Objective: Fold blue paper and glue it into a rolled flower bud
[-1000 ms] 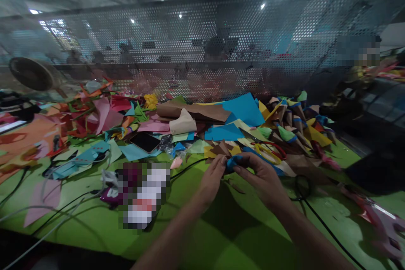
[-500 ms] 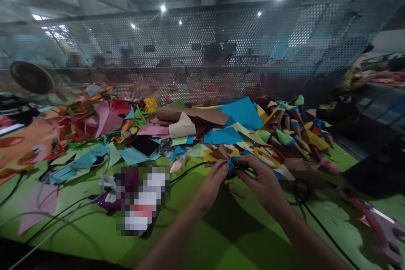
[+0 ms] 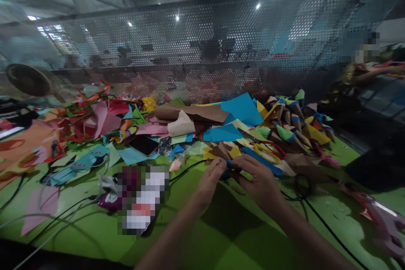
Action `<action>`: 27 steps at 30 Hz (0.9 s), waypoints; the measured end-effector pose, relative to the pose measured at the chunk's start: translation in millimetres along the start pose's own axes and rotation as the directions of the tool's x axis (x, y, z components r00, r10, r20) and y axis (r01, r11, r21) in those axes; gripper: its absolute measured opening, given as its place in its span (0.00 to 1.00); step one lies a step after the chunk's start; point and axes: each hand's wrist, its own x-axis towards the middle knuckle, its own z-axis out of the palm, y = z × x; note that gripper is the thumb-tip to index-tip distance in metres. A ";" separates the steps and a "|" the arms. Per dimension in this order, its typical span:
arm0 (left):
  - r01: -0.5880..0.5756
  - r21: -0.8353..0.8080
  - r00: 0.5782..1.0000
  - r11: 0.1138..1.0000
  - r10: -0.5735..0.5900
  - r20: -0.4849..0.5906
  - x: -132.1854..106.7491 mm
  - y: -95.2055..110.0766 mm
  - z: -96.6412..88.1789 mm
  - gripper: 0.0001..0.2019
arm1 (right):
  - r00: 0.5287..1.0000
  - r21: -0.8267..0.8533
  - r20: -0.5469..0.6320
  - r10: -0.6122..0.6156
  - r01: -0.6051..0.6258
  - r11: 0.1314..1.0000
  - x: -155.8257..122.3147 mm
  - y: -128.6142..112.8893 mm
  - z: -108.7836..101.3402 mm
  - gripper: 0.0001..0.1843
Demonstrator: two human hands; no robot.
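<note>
My left hand (image 3: pixel 211 179) and my right hand (image 3: pixel 258 179) meet over the green table (image 3: pixel 196 236), fingers pinched together on a small blue paper piece (image 3: pixel 228 168) between them. Most of the blue piece is hidden by my fingers. Just beyond my hands lie brown and yellow paper scraps (image 3: pixel 221 151) and a long blue strip (image 3: pixel 262 162). A row of folded paper cones (image 3: pixel 291 124) with coloured bands lies at the back right.
Heaps of coloured paper (image 3: pixel 104 118) cover the table's far side, with a dark phone (image 3: pixel 144 144) among them. Black cables (image 3: pixel 303 202) cross the table. A perforated metal screen (image 3: pixel 202 46) stands behind. Pink scissors-like tool (image 3: pixel 382 219) lies at right. A person's arm (image 3: pixel 373 71) shows far right.
My hands have closed further over the blue piece, so less of it shows. They stay in the same place on the table.
</note>
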 end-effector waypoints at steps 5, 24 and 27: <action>-0.108 0.031 0.994 0.994 0.107 0.027 -4.0 5.3 -1.2 0.18 | 0.999 0.029 -0.039 0.016 -0.015 0.999 -1.1 -1.8 -1.7 0.12; -0.133 0.063 0.978 0.989 0.121 0.170 -3.1 0.5 -13.1 0.19 | 0.986 -0.164 0.061 -0.156 0.164 0.973 0.3 -12.0 -5.6 0.10; -0.122 0.048 0.980 0.991 0.113 0.164 -4.3 2.1 -13.0 0.20 | 0.996 -0.025 0.053 -0.068 0.069 0.997 -0.3 -13.7 -6.3 0.20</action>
